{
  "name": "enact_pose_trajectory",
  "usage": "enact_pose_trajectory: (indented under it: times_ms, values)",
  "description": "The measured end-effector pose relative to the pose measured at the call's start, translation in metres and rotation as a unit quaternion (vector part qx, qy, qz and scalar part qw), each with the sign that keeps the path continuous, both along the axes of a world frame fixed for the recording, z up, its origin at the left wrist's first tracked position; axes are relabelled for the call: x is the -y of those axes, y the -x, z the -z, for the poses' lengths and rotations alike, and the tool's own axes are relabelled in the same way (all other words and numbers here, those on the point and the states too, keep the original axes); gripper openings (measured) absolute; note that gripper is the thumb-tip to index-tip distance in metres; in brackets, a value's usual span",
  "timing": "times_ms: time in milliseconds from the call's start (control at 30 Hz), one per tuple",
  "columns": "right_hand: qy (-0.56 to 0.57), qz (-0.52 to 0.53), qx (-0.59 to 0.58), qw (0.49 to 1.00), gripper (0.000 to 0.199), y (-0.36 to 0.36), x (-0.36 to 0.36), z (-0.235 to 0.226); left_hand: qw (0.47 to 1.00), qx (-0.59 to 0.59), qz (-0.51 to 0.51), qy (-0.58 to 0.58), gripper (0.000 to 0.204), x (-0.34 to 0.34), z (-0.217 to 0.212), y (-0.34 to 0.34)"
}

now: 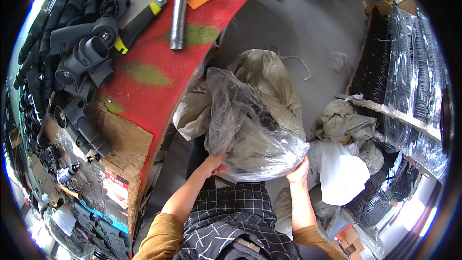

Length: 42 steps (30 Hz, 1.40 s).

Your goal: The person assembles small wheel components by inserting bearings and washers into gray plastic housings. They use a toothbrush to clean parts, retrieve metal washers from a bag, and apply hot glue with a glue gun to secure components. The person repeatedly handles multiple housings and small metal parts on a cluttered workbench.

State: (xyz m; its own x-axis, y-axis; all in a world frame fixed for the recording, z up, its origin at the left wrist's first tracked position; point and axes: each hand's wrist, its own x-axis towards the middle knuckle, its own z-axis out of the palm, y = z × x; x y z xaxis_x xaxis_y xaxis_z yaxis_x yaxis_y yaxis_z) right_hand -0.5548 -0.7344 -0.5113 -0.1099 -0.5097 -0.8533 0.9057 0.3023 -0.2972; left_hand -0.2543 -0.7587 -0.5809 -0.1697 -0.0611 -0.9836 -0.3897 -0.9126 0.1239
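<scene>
1. Both hands grip the clear plastic bag [245,130]: the left hand [214,164] clasps its lower left edge, and the right hand [299,171] clasps its lower right corner.
2. The bag sits just right of the counter [159,96], over a beige sack [269,79] on the floor.
3. By the look of it, the bag is gathered and held up, crumpled, with dark contents showing dimly inside; nothing has been taken out yet.
4. On the counter, left of the bag, lie black plastic parts [82,58], a metal tube [178,17] and a yellow-and-black knife [137,24], all untouched.
</scene>
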Motion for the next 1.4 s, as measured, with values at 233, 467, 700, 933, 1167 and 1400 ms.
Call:
enact_pose_trajectory:
  times_ms: [233,467,700,933,1167,1400]
  values:
    - [-0.009,-0.097,0.034,0.995,0.072,0.059,0.015,-0.009,0.835,-0.045,0.118,0.536,0.029,0.059,0.024,0.091]
    - [0.04,-0.372,-0.082,0.924,0.051,0.171,-0.026,-0.021,0.789,0.054,0.278,0.546,0.08,0.162,0.1,0.19]
    - [0.0,-0.085,0.063,0.994,0.039,0.198,-0.033,-0.002,0.654,0.109,0.62,0.42,0.098,0.197,0.126,0.198]
    - [-0.024,-0.107,0.142,0.984,0.039,0.185,-0.007,0.018,0.89,0.044,0.237,0.386,0.035,0.164,0.178,0.188]
    - [-0.043,-0.097,-0.191,0.976,0.041,0.365,0.056,0.031,0.938,-0.234,-0.254,0.018,0.044,0.212,-0.038,0.184]
    - [-0.258,-0.08,-0.369,0.889,0.035,0.381,0.074,0.138,0.756,-0.07,0.499,0.419,0.057,0.208,-0.023,0.191]
